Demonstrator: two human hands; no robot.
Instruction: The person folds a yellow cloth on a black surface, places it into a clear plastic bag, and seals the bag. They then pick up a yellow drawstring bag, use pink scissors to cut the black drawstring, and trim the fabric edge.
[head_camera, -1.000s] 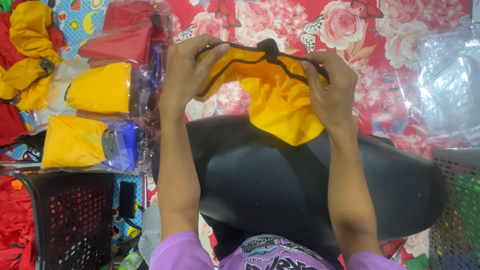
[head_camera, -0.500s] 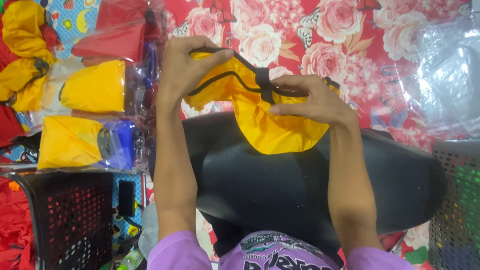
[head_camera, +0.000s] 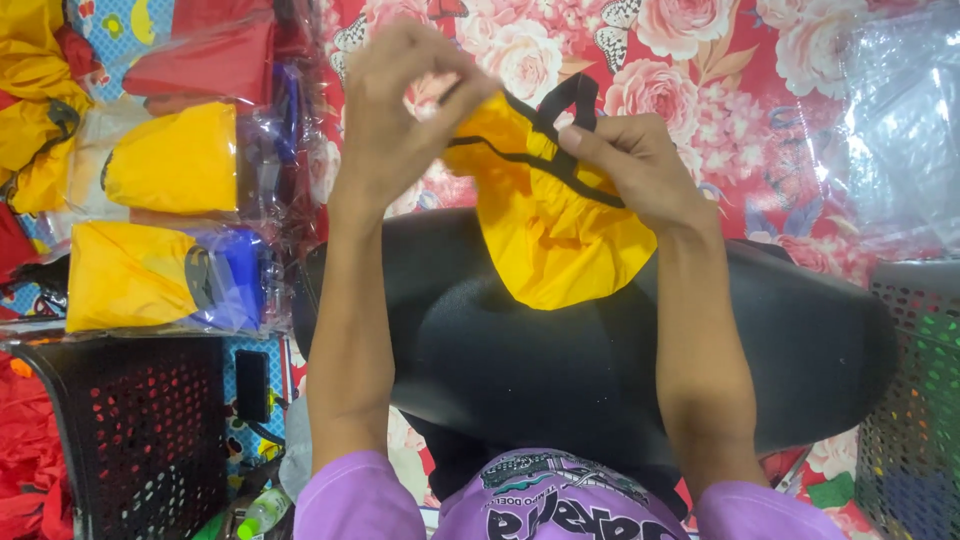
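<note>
Above a rose-printed red cloth (head_camera: 700, 60), both hands (head_camera: 400, 120) (head_camera: 640, 170) pinch a yellow pouch (head_camera: 560, 240) over a black cushion (head_camera: 560, 360).

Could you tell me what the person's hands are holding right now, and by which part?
Both the left hand and the right hand grip a yellow fabric pouch at its black-trimmed top edge, by the black strap.

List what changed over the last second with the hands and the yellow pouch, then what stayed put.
The hands have drawn together: the left hand and right hand, once wide apart stretching the black-trimmed opening, now bunch the top of the yellow pouch, so it hangs narrower and the black strap loops up between them. Both hands kept hold throughout. The black cushion, the bagged yellow pouches at left and the black baskets have not moved.
</note>
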